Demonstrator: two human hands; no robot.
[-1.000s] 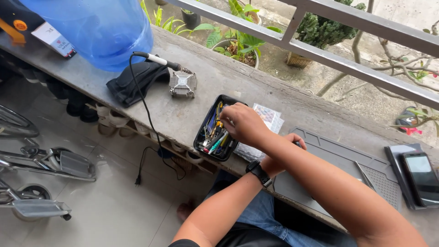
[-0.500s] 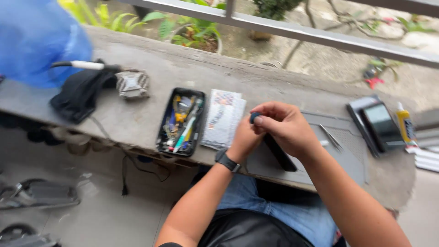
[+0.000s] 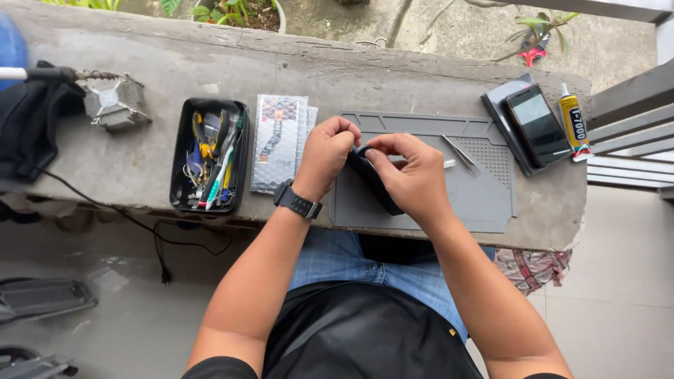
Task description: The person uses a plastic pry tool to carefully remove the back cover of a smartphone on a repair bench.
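Observation:
Both my hands meet over a grey work mat [image 3: 484,196] on a concrete ledge [image 3: 393,77]. My right hand [image 3: 414,175] grips a dark phone [image 3: 375,184], held on edge above the mat. My left hand [image 3: 326,154], with a black watch [image 3: 298,202] on its wrist, pinches at the phone's top end with closed fingers. Whether a small tool sits in those fingers is hidden.
A black tray [image 3: 181,151] of several small tools lies left of my hands, a bubble-wrap packet [image 3: 281,140] beside it. Tweezers [image 3: 461,154] lie on the mat. At the right lie another phone [image 3: 537,125] and a glue tube [image 3: 574,121]. A metal heatsink [image 3: 116,104] and black cloth [image 3: 28,133] sit far left.
My left hand left the tool tray and came to the phone's top end. The view swung right and moved closer. The phone has tilted up on edge in my right hand.

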